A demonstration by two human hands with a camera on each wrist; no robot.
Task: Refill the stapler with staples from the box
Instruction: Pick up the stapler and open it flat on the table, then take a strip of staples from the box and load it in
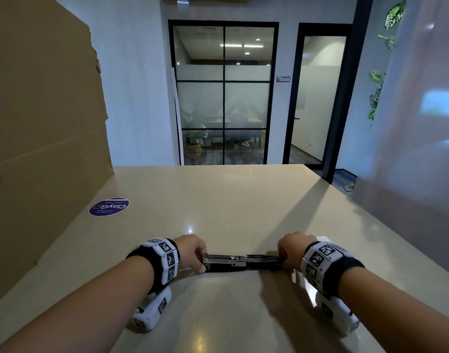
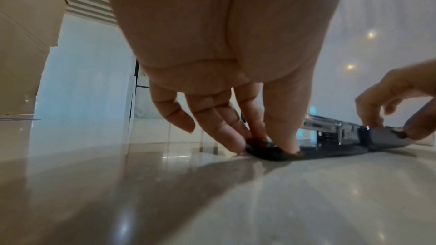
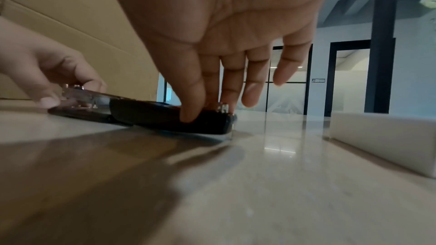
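Observation:
A black and chrome stapler point(image 1: 233, 262) lies swung open, flat on the beige table point(image 1: 231, 200), with its metal staple channel point(image 2: 330, 128) facing up on the left half. My left hand point(image 1: 204, 262) pinches the left end between thumb and fingers point(image 2: 235, 141). My right hand point(image 1: 284, 262) pinches the black cover end point(image 3: 212, 124) on the right, thumb on the near side. A white staple box point(image 3: 382, 133) sits on the table just right of my right hand, and shows as a white corner point(image 1: 322, 238) behind the wrist in the head view.
A tall cardboard sheet point(image 1: 40, 123) stands along the table's left side. A round purple sticker point(image 1: 108, 207) lies near it. The table's far edge faces a glass partition and a door.

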